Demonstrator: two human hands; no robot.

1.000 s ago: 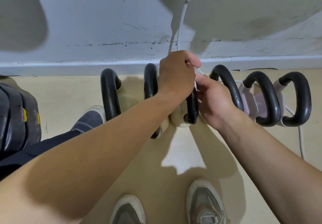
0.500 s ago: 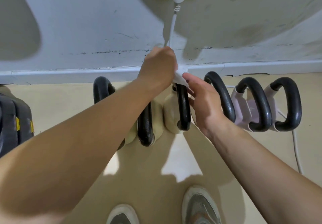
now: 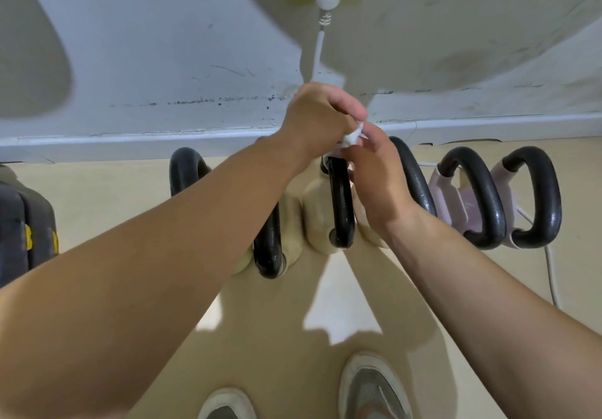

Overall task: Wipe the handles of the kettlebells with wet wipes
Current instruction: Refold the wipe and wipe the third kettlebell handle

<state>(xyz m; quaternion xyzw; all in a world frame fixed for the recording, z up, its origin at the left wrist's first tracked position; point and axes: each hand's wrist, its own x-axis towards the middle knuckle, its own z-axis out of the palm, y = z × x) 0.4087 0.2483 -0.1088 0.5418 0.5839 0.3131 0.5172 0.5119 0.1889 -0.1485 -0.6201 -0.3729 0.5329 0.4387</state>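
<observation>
Sliding up from the side of the middle black handle (image 3: 340, 203), the wipe (image 3: 351, 138) now sits bunched at its top, pinched by the curled fingers of the left hand (image 3: 317, 115) and right hand (image 3: 379, 177), so this handle looks nearly done.

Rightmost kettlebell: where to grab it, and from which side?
Grip the black handle on its straight top bar. Come from above and put the fingers through the open loop. The loop stands upright and nothing covers it. Its right side looks free, while the neighbour kettlebell crowds the left.
</observation>
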